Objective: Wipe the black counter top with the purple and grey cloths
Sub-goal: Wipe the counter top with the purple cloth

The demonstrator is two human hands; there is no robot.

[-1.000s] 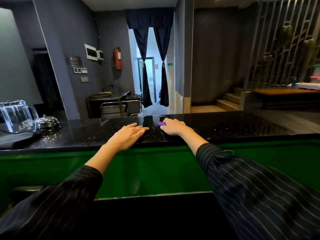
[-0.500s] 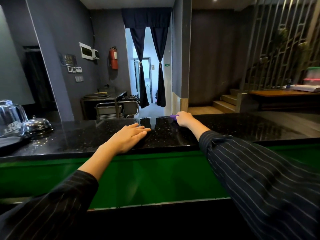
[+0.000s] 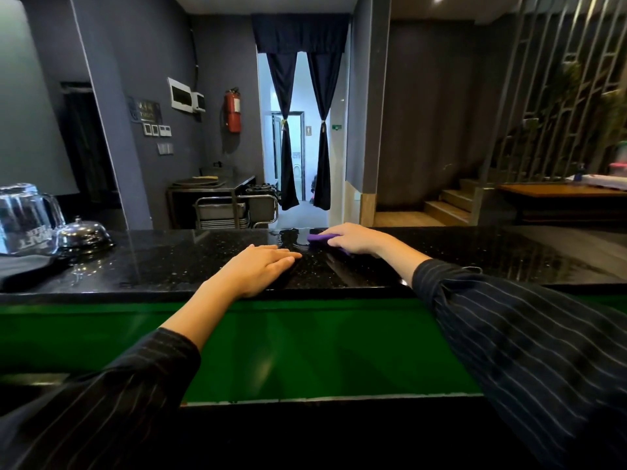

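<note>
Desk, black and speckled, is being wiped: the step in hand is a pass with the purple cloth along the far edge. Right hand lies palm-down on that cloth, fingers bent over it and pressing it to the surface; only a purple strip shows just beyond the fingertips, the rest hidden under the palm. Left hand lies flat near the front edge, fingers straight, close together and pointing toward the right hand. Nothing shows beneath it, and whether a grey cloth sits under the palm cannot be told. A wet, glossy patch lies just beyond the left fingertips and beside the purple cloth. Well to the left of both hands stand a glass jug and a metal bell on a dark cloth. Judgement: wiping is under way, with wide stretches either side still to cover. The next move calls for firm downward pressure and a sliding stroke through the wet patch, stopping short of the jug and bell.
</note>
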